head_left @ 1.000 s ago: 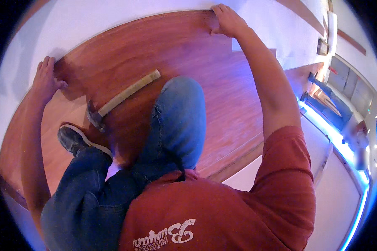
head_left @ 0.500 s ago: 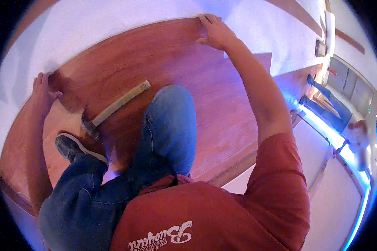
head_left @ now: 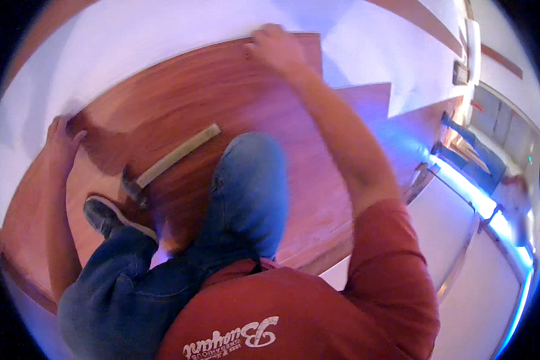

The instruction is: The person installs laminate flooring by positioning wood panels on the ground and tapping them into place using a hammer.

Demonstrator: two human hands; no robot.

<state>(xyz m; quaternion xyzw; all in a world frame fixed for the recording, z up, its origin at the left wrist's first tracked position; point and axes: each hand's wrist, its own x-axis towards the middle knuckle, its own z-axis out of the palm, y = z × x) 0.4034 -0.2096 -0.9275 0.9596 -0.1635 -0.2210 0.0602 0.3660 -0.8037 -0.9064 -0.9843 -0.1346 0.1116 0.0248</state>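
Observation:
Reddish-brown wood floorboards [head_left: 180,78] lie in front of me, their far edge bordering a white sheet-like surface. My left hand [head_left: 63,141] rests at that edge on the left, thumb apart from the fingers. Farther right, my right hand [head_left: 277,49] touches the same edge near the end of the outermost board, fingers spread and slightly blurred. Neither hand shows anything lifted in it. Between my arms a hammer [head_left: 177,156] with a pale handle lies on the boards, its dark head close to my shoe.
My bent knee [head_left: 252,180] and shoe [head_left: 105,216] are on the boards. The boards end in a step at the white surface [head_left: 354,48]. At far right, another person [head_left: 486,162] is beside a bright blue-white light strip [head_left: 462,183] and pale panels [head_left: 444,234].
My right hand has slid left along the boards' far edge, baring the end of the outermost board. My left hand stays almost in place. The view has shifted slightly.

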